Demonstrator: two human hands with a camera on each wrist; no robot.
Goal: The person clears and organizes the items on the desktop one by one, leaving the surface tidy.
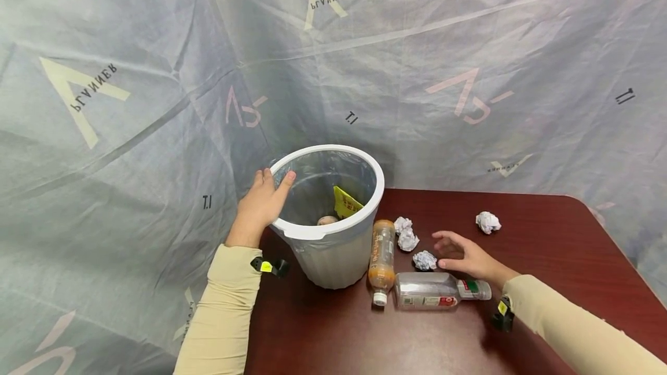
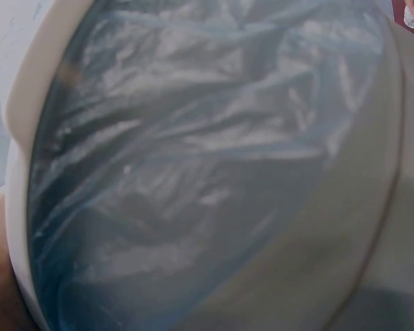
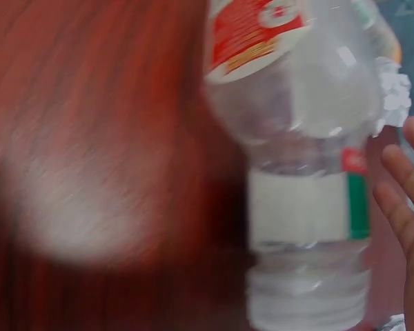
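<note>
Apparently a reach is in hand: the right hand (image 1: 466, 258) hangs over the counter (image 1: 542, 230), fingers loosely parted and empty, just beside the nearest paper ball (image 1: 424, 260), which lies beyond the clear bottle (image 1: 427, 291). The left hand (image 1: 260, 204) grips the bin (image 1: 333, 262) by its edge. Next, I'd say, those parted fingers need to close round that ball without nudging the bottle.

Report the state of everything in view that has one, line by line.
Trash bin: upright, open, lined
Plastic liner: wrinkled, inside the bin
Yellow packet: in the bin, tilted
Orange-labelled plastic bottle: lying down, white cap on
Clear plastic bottle: lying on its side
Four paper balls: crumpled
Left hand: gripping the bin's rim
Right hand: fingers relaxed, holding nothing
</note>
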